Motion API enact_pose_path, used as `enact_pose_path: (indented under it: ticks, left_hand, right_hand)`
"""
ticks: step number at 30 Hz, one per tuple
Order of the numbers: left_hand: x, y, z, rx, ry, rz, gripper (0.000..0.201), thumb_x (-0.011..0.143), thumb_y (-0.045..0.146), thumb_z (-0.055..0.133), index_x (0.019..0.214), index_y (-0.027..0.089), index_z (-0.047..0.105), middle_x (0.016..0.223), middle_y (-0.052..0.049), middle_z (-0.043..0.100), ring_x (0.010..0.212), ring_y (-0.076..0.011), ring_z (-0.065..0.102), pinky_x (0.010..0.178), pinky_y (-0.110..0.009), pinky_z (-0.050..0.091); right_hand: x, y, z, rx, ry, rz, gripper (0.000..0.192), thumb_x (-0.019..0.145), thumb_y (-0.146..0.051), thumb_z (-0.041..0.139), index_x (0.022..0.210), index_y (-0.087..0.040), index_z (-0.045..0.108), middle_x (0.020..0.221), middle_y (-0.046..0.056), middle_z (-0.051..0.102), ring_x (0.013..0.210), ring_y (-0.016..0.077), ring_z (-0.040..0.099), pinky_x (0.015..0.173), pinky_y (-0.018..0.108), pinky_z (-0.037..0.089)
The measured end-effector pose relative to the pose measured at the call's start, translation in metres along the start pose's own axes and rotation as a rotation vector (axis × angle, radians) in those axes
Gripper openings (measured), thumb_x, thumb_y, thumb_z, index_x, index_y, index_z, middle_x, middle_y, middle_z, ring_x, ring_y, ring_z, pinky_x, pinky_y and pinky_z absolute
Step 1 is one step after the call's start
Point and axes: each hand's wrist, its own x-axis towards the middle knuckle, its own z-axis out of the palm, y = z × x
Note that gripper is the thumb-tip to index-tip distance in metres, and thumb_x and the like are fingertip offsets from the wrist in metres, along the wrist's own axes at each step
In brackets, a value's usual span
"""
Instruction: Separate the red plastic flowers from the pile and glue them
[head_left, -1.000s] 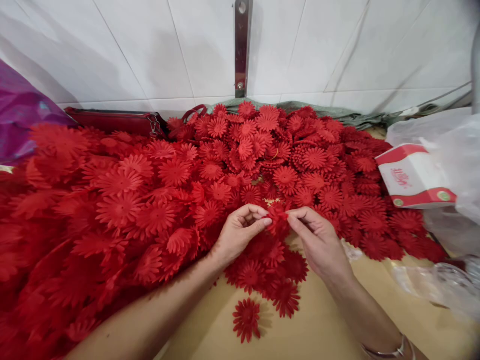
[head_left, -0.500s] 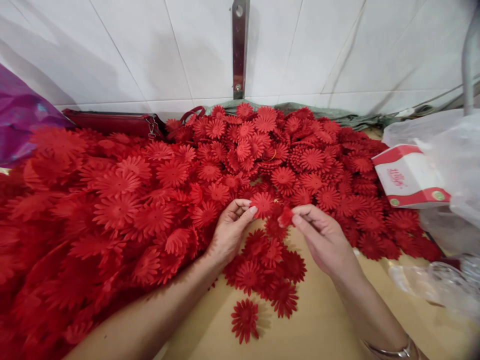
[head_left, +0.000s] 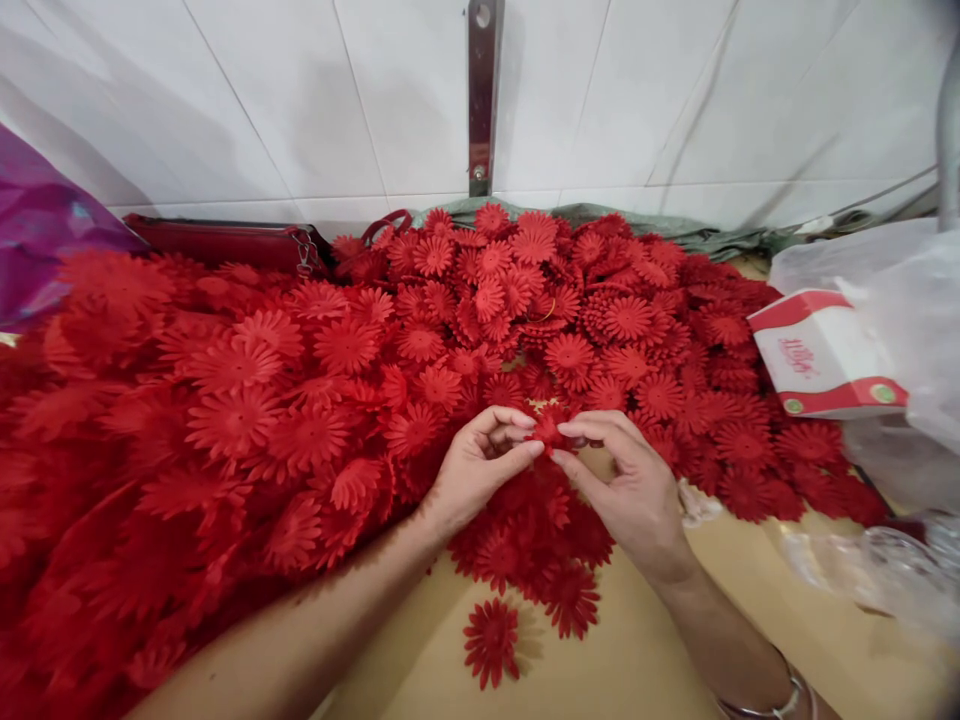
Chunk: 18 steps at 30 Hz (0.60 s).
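L hand pinches red flower; R hand, apart b4, now joins, so 2 work it; can't tell R grip.

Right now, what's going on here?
A person's left hand pinches a small red flower piece, while the fingertips of the right hand meet its other side; how firmly they grip is unclear. Just below lies a small cluster of red flowers, with a single flower apart on the tan tabletop. A large heap of red flowers spreads behind and to the left.
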Motion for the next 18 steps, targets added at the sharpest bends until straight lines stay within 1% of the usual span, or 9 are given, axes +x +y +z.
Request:
enact_pose_path:
  ticks: [2,4,9,13,18]
  left_hand:
    - [-0.0005,0.0010,-0.0001,-0.025,-0.011,-0.023,0.044,0.064,0.030,0.095,0.096,0.018,0.068,0.081,0.002,0.073,0.071,-0.0094,0.064,0.074,-0.021,0.048]
    - [-0.0006,0.0016,-0.0001,-0.024,-0.014,-0.038,0.048,0.060,0.026,0.096,0.098,0.018,0.068,0.082,0.001,0.074,0.072,-0.0100,0.066,0.075,-0.022,0.049]
    - [-0.0005,0.0017,0.0010,-0.014,-0.046,-0.019,0.042,0.064,0.022,0.095,0.095,0.017,0.066,0.076,0.002,0.074,0.068,-0.0084,0.066,0.072,-0.020,0.049]
    - [0.0002,0.0009,-0.0003,-0.049,-0.075,-0.046,0.044,0.065,0.022,0.094,0.098,0.018,0.066,0.078,0.002,0.076,0.068,-0.0083,0.068,0.074,-0.020,0.052]
    - [0.0006,-0.0001,-0.0035,-0.042,-0.062,-0.049,0.042,0.067,0.024,0.093,0.099,0.018,0.066,0.071,0.005,0.074,0.063,-0.0075,0.066,0.070,-0.019,0.051]
  right_hand:
    - [-0.0006,0.0000,0.0011,-0.017,0.002,-0.029,0.013,0.091,-0.023,0.072,0.104,-0.026,0.072,0.105,0.005,0.068,0.098,0.0186,0.068,0.089,0.034,0.058]
    - [-0.0012,0.0006,0.0017,-0.043,0.001,-0.064,0.014,0.091,-0.023,0.072,0.104,-0.027,0.072,0.105,0.005,0.069,0.098,0.0188,0.069,0.089,0.035,0.059]
    - [-0.0020,0.0014,0.0030,-0.066,0.002,-0.116,0.011,0.094,-0.020,0.068,0.102,-0.025,0.073,0.102,0.005,0.071,0.095,0.0177,0.070,0.088,0.033,0.059]
    - [-0.0003,-0.0002,0.0014,-0.016,-0.015,-0.087,0.010,0.095,-0.018,0.066,0.097,-0.024,0.073,0.098,0.004,0.071,0.092,0.0159,0.071,0.084,0.030,0.059]
    - [0.0017,-0.0014,-0.0022,0.046,-0.069,-0.010,0.013,0.098,-0.021,0.062,0.091,-0.023,0.073,0.095,0.003,0.072,0.092,0.0153,0.070,0.084,0.029,0.056]
